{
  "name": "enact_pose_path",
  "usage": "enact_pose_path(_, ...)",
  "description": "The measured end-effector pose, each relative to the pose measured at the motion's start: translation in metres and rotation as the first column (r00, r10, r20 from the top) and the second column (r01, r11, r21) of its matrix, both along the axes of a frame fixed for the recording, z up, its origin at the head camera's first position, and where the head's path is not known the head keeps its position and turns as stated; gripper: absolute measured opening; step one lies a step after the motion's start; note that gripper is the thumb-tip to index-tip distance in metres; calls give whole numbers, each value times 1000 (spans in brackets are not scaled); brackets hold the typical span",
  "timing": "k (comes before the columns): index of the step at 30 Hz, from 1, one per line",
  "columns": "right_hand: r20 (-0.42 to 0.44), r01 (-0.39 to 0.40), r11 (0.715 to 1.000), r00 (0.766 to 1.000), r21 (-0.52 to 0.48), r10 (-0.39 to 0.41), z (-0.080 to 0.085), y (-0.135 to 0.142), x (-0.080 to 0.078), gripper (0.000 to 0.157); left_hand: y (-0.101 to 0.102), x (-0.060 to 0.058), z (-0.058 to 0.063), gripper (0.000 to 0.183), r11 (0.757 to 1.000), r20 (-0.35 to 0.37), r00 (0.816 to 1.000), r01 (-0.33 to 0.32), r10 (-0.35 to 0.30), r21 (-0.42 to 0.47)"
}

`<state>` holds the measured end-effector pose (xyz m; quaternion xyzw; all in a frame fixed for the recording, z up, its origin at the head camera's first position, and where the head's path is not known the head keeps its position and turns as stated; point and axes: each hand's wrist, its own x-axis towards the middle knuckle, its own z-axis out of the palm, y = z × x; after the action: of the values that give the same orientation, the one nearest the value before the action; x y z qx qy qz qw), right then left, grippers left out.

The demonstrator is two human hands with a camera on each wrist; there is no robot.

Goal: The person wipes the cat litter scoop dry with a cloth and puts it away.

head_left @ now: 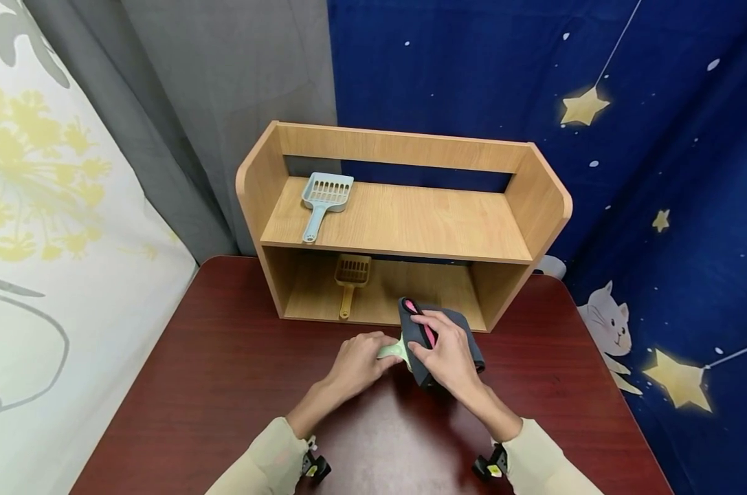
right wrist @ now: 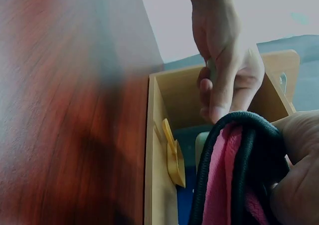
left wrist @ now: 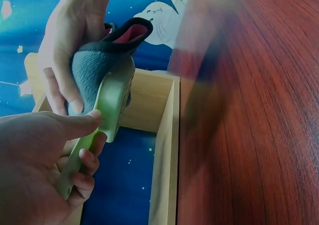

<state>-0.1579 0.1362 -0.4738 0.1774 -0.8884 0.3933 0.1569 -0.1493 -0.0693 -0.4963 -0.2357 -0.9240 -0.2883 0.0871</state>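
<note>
My left hand (head_left: pixel 362 359) grips the handle of a light green litter scoop (left wrist: pixel 112 103), its fingers curled round it in the left wrist view. A folded cloth (head_left: pixel 415 357), dark grey outside and pink inside, is held by my right hand (head_left: pixel 444 347) against the scoop's head. In the left wrist view the cloth covers one face of the scoop, with the slotted side partly showing behind. From the right wrist view, the cloth's black-edged pink fold (right wrist: pixel 224 170) hides most of the scoop. Both hands are above the table, in front of the shelf.
A two-tier wooden shelf (head_left: pixel 404 254) stands at the table's back. On its upper board lies a light blue litter scoop (head_left: pixel 327 196); a yellow scoop (head_left: pixel 352 275) lies on the lower one. The dark red table (head_left: pixel 237 399) spreads out in front, with curtains behind.
</note>
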Motion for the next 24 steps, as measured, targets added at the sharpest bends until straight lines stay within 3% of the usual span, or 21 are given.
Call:
enact_pose_path(9, -15, -1, 1000, 1000, 0, 1, 0, 0, -2, 48, -1, 0, 0, 28, 1000, -7, 1000, -20, 20, 3)
enact_pose_path(16, -87, 42, 998, 995, 36, -38, -3, 19, -4, 50, -9, -1, -1, 28, 999, -20, 999, -36, 37, 20)
enact_pose_path(24, -22, 70, 997, 997, -10, -71, 8, 41, -12, 48, -14, -2, 0, 28, 1000, -50, 999, -22, 22, 9)
